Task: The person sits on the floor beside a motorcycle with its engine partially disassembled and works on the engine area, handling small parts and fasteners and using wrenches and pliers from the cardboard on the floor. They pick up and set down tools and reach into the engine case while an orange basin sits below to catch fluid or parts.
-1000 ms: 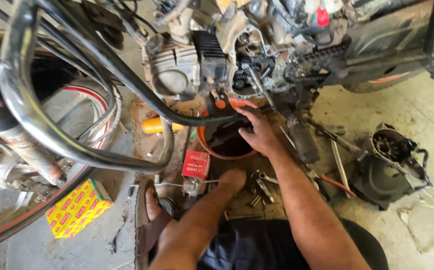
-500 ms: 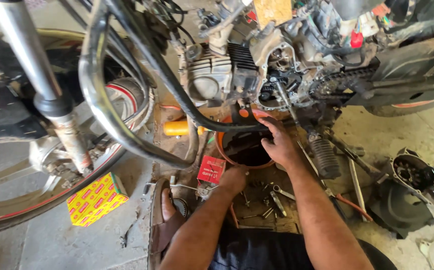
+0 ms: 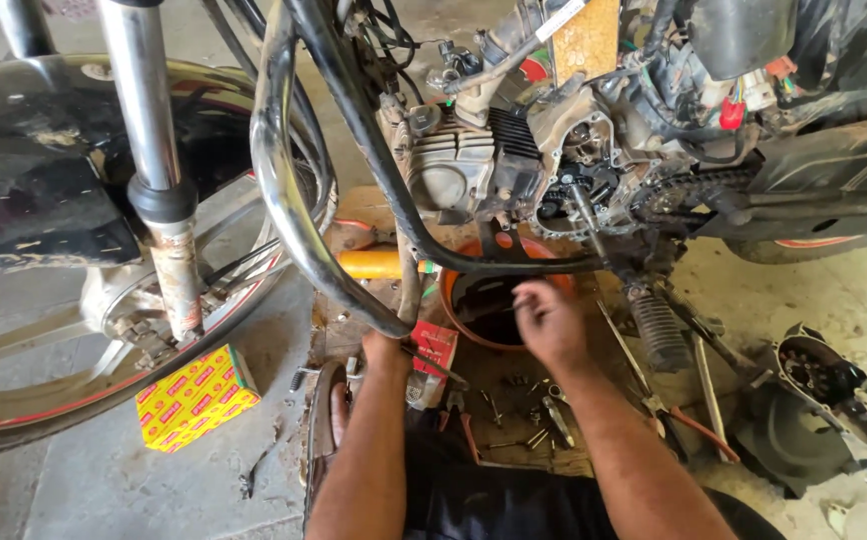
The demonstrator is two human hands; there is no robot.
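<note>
Engine: grey finned motorcycle engine (image 3: pixel 474 165) with its side cover off sits above my hands, the drive chain (image 3: pixel 689 190) running off to my right.
Right hand: my right hand (image 3: pixel 546 322) hovers over the round orange drain pan of dark oil (image 3: pixel 499 305) just under the engine; it is blurred, fingers loosely curled, pinching nothing that I can see.
Left hand: my left hand (image 3: pixel 386 350) rests below the curved chrome crash bar (image 3: pixel 284 200), beside the small red carton (image 3: pixel 437 345); I cannot tell how its fingers lie.
Floor: scattered bolts and small hand tools (image 3: pixel 539 420) lie between my forearms.
Left side: yellow and red cardboard box (image 3: pixel 197 397) lies by the front wheel (image 3: pixel 104 300).
Right side: removed black engine cover (image 3: pixel 814 400) lies well apart on the concrete.
</note>
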